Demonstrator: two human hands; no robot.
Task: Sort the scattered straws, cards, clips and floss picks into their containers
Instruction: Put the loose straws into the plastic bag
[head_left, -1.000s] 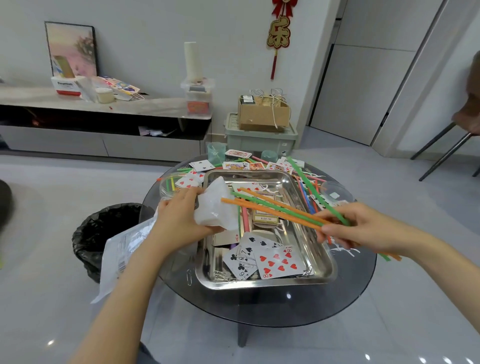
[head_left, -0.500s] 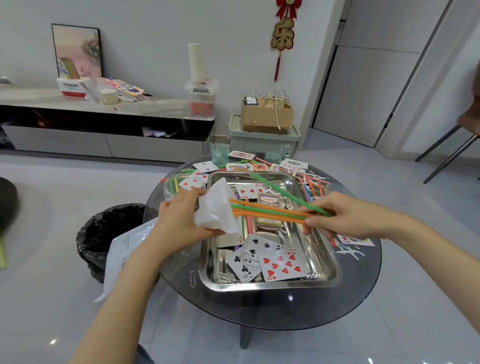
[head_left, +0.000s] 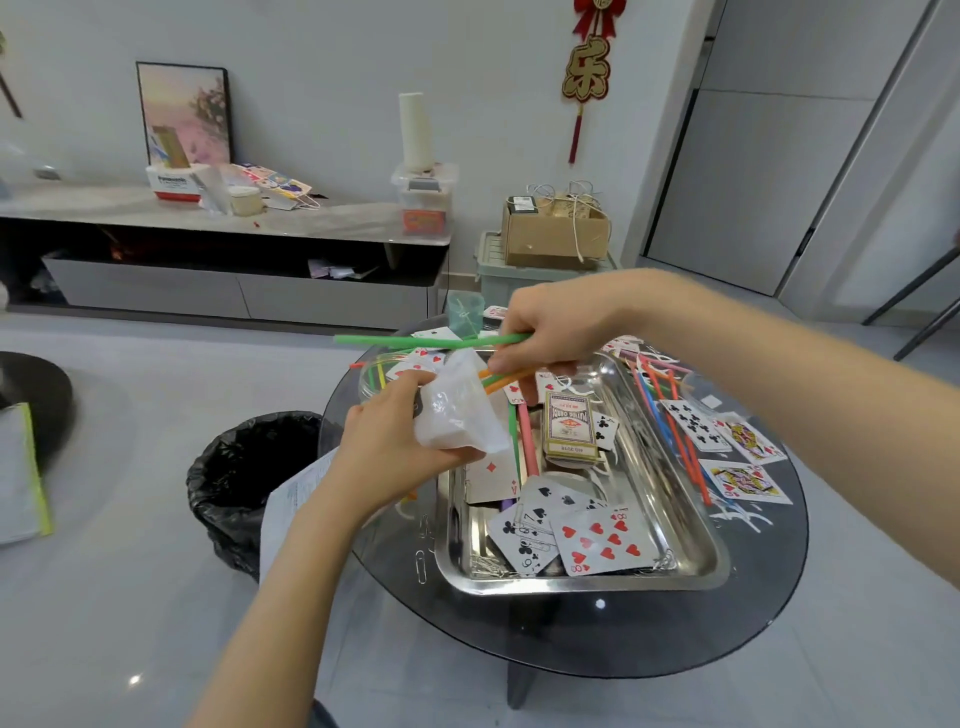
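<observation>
Several green, orange straws (head_left: 415, 340) pinched by right hand (head_left: 561, 332), left hand (head_left: 384, 449) gripping clear bag (head_left: 457, 415)

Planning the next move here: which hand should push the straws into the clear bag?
Right. The right hand pinches the straws, with the orange tips at the mouth of the clear bag. The left hand is occupied gripping that bag.

Held straws (head_left: 506, 375), one green and the rest orange, lie near-level in the right hand (head_left: 556, 332), orange ends at the clear plastic bag (head_left: 457, 415) gripped by the left hand (head_left: 384, 447); steel tray (head_left: 691, 519) holds face-up cards (head_left: 602, 540), card box (head_left: 570, 428) and paper clips (head_left: 488, 564); loose straws (head_left: 675, 431) lie right of it
</observation>
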